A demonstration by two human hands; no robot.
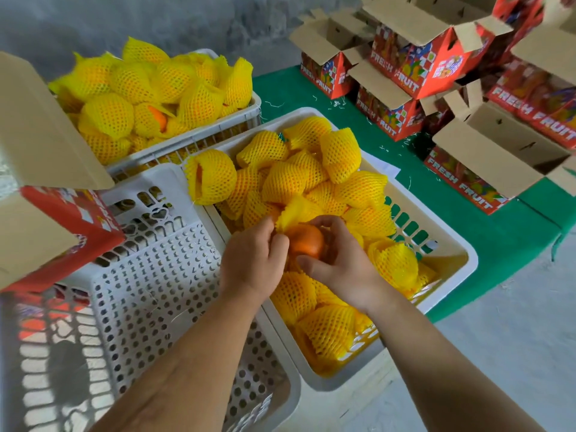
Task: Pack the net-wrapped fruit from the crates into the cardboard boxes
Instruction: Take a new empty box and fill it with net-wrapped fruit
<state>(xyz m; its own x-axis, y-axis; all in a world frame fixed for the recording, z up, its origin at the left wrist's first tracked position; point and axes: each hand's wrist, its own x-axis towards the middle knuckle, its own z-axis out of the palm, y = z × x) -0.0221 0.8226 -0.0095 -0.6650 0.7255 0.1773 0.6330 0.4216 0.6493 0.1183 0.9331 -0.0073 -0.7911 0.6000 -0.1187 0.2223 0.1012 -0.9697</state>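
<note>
Both hands meet over the near white crate [448, 285], which is heaped with fruit in yellow foam nets. The left hand [252, 260] pinches the yellow net [296, 212] at its loose edge, while the right hand [339, 263] curls round a bare orange fruit [305, 243] — half out of that net. A second full crate [218, 132] stands behind to the left; an upturned white crate [149, 275] lies beside the left forearm. Open red cardboard boxes [414, 73] marked FRESH FRUIT stand well apart on a green mat [343, 98], and one more box [71, 219] sits at the left edge.
</note>
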